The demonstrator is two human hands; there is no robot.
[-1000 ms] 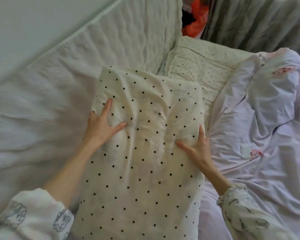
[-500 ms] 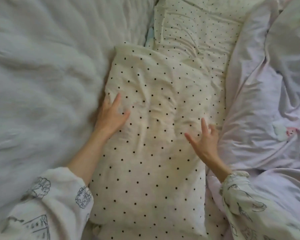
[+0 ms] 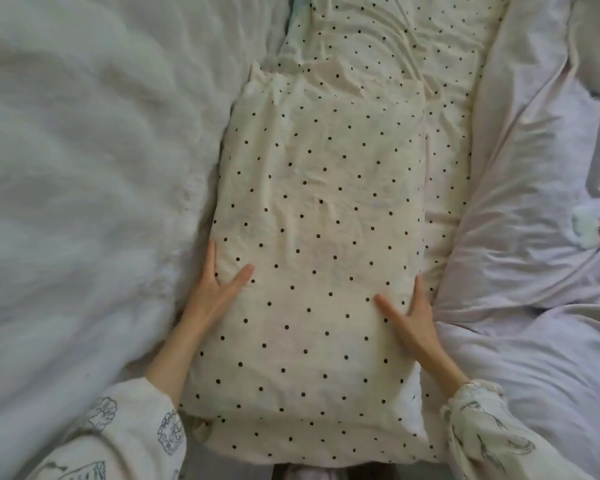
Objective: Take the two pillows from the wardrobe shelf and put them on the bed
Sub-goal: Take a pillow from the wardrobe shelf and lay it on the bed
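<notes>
A cream pillow with black dots (image 3: 319,237) lies flat on the bed, its long side running away from me. My left hand (image 3: 215,292) rests against its left edge with straight fingers, thumb spread on top. On the right edge my right hand (image 3: 409,317) lies the same way, fingers straight along the side and thumb on the cover. A second dotted cream pillow (image 3: 395,39) lies just beyond the first, touching its far end and partly under it.
A white quilted blanket (image 3: 84,168) bulges along the left of the pillow. A crumpled lilac duvet (image 3: 534,220) with a small pink print lies close on the right. My patterned sleeves frame the near end.
The pillow has come down flat on the bed in front of the other one. Both hands have slid back along its sides toward me, and the view has tilted further down.
</notes>
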